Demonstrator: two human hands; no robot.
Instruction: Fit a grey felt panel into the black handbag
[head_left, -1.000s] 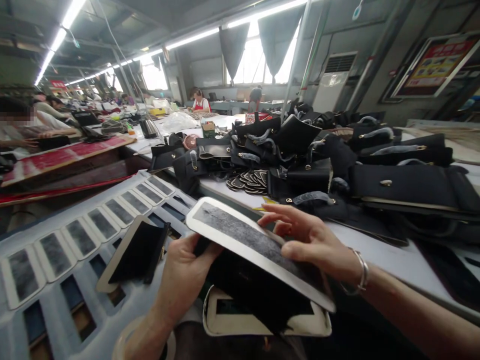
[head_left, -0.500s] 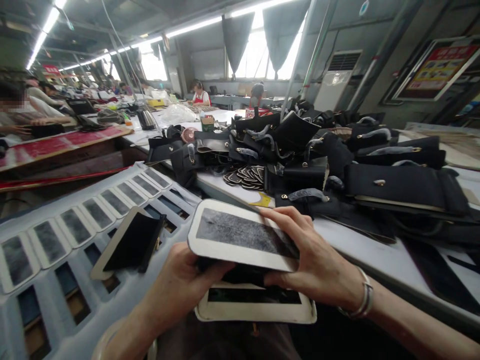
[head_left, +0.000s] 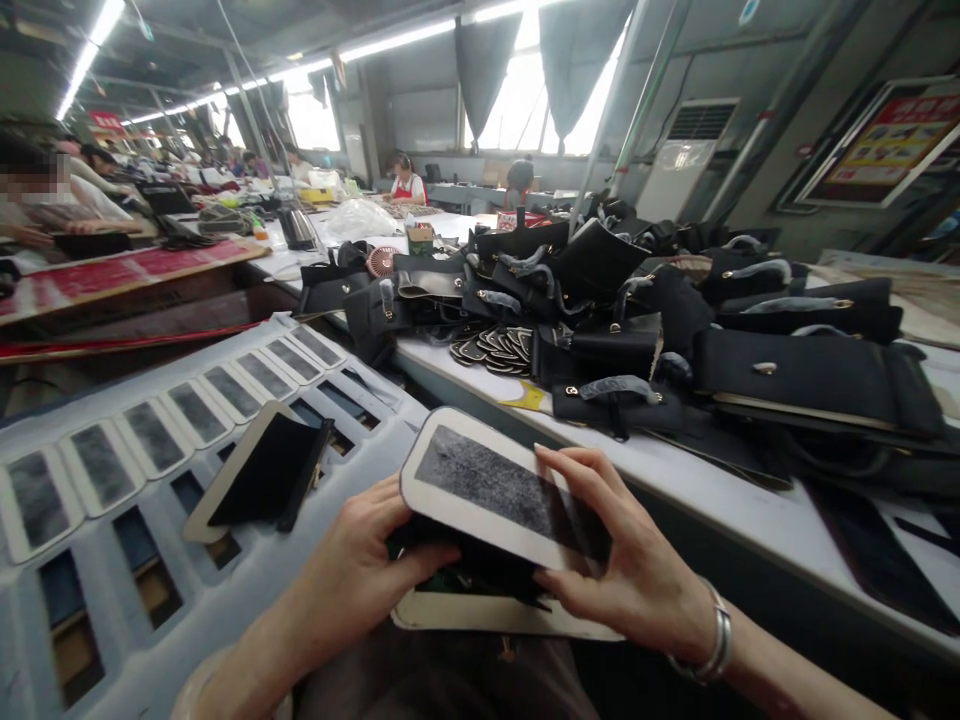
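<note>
Both my hands hold a cream-bordered bag panel [head_left: 487,475] with a dark grey rectangle in its middle and black material underneath. My left hand [head_left: 367,560] grips its left end, the thumb pressed in below against the black part. At the right end my right hand [head_left: 630,560] has its fingers on the upper face and its thumb under the near edge. The panel tilts down to the right. Beneath it, over my lap, shows the cream edge of a lower panel [head_left: 487,612]; whether the two are joined is hidden.
On the left, a grey tray with slots [head_left: 247,620] carries a row of similar flat panels [head_left: 157,440] and a black-and-cream bag piece [head_left: 262,475]. Black handbags [head_left: 795,370] are heaped on the white table [head_left: 705,480], beside a pile of small dark pieces [head_left: 491,348]. Other people work farther back.
The upper panel has tipped down further at its right end and shifted slightly right. It now covers more of the lower panel. Both hands keep hold of it.
</note>
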